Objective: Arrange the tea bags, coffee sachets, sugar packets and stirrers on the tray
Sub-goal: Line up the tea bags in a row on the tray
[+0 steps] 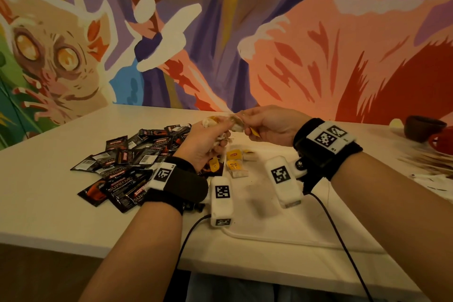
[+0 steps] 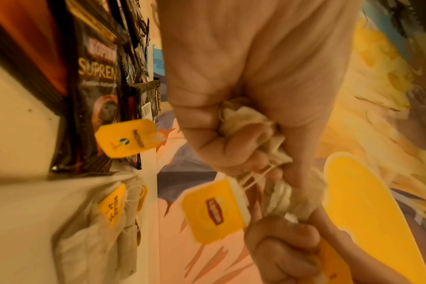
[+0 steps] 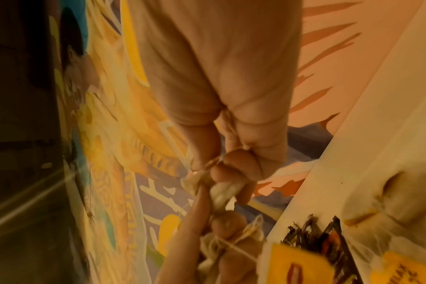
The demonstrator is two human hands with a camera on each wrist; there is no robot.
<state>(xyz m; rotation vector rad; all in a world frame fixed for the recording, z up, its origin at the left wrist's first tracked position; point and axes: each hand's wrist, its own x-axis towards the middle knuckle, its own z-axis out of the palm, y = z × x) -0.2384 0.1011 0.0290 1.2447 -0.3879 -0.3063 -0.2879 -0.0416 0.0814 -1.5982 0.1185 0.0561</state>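
Note:
My left hand grips a crumpled bunch of white tea bags above the table; their strings and a yellow tag dangle from it. My right hand pinches one tea bag at the top of that bunch, right against the left hand. Below them, a few tea bags with yellow tags lie on the white tray. A heap of black coffee sachets covers the table to the left of the tray.
A dark cup and a red cup stand at the far right, with what look like thin brown stirrers in front of them. A painted wall rises behind the table. Black cables run from my wrists over the front edge.

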